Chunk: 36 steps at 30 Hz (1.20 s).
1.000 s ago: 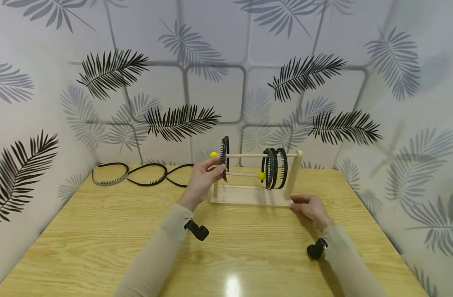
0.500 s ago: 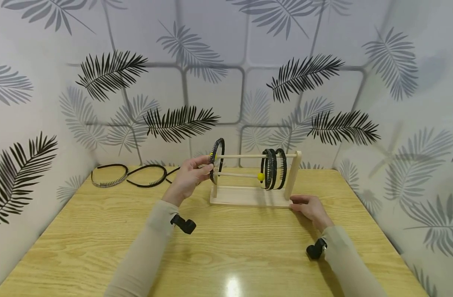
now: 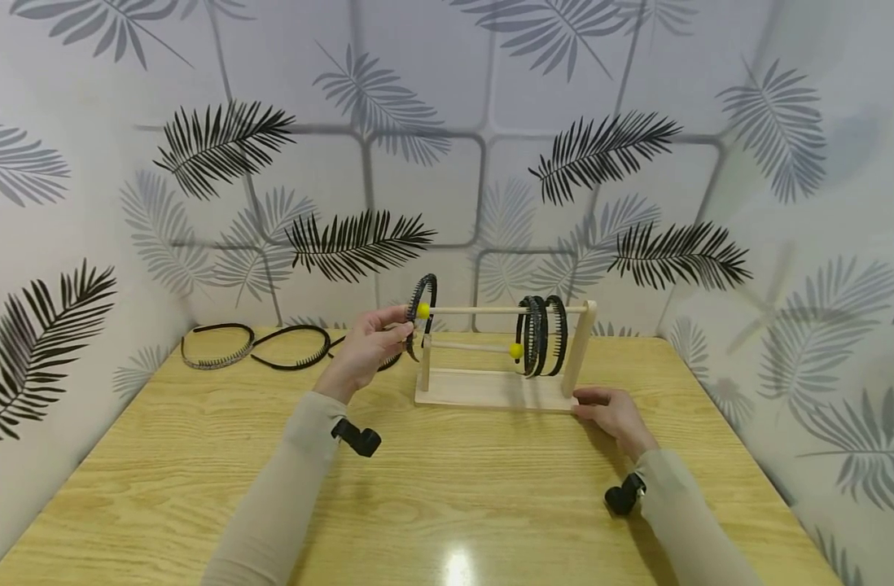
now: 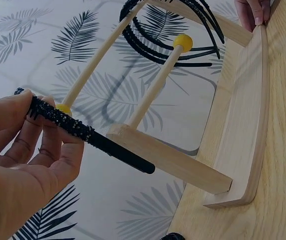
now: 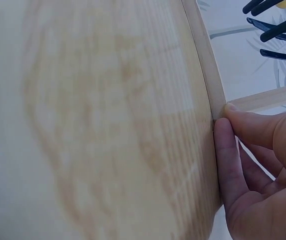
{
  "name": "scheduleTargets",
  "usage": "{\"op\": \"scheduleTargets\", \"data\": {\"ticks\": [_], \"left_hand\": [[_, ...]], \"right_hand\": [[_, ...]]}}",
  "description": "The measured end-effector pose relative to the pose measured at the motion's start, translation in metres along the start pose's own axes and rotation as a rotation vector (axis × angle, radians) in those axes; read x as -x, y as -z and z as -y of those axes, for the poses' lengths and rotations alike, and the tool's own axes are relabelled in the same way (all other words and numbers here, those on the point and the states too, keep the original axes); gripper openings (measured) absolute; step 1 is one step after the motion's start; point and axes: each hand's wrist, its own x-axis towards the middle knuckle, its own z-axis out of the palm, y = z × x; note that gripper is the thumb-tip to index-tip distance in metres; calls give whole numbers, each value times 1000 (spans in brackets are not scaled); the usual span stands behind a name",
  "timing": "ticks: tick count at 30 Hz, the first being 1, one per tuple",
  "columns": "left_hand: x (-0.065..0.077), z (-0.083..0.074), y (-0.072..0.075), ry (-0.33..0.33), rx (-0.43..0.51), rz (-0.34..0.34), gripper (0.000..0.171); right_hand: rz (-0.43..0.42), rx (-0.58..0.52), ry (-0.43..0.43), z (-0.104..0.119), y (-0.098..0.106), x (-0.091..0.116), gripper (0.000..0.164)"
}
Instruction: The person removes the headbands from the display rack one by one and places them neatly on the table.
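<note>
My left hand (image 3: 362,352) pinches a black toothed headband (image 4: 72,125) that has sparkly specks along its band. The headband stands upright around the yellow ball (image 3: 423,310) at the left tip of the upper rod (image 3: 484,310). That rod belongs to a pale wooden stand (image 3: 491,392). My right hand (image 3: 617,417) grips the right end of the stand's base, thumb and fingers at its corner. Several black headbands (image 3: 541,335) hang toward the right on the upper rod. A lower rod (image 3: 469,347) ends in another yellow ball (image 3: 516,351).
To the left on the wooden table (image 3: 447,488) lie a grey-and-black headband (image 3: 216,364) and a black headband (image 3: 291,365). A third headband (image 3: 391,363) is partly hidden behind my left hand. A leaf-patterned wall (image 3: 432,195) rises behind the table.
My left hand has slid the headband leftward along the upper rod to its ball end, turning it slightly. The right hand stays on the base.
</note>
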Motion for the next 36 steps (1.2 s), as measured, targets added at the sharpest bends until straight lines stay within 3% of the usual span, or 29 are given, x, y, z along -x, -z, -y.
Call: {"op": "scheduleTargets", "data": {"ticks": [9, 16, 23, 31, 36], "left_hand": [[3, 9, 15, -3, -77, -62, 41], [9, 16, 30, -47, -147, -110, 40], [20, 22, 48, -93, -195, -100, 35], [32, 31, 74, -41, -203, -90, 45], [41, 33, 94, -31, -291, -125, 49]], "right_hand": [[7, -6, 14, -2, 1, 0, 45], [3, -3, 2, -2, 1, 0, 45], [-4, 7, 16, -3, 0, -1, 45], [-5, 10, 5, -1, 0, -1, 44], [4, 12, 9, -1, 0, 0, 44]]}}
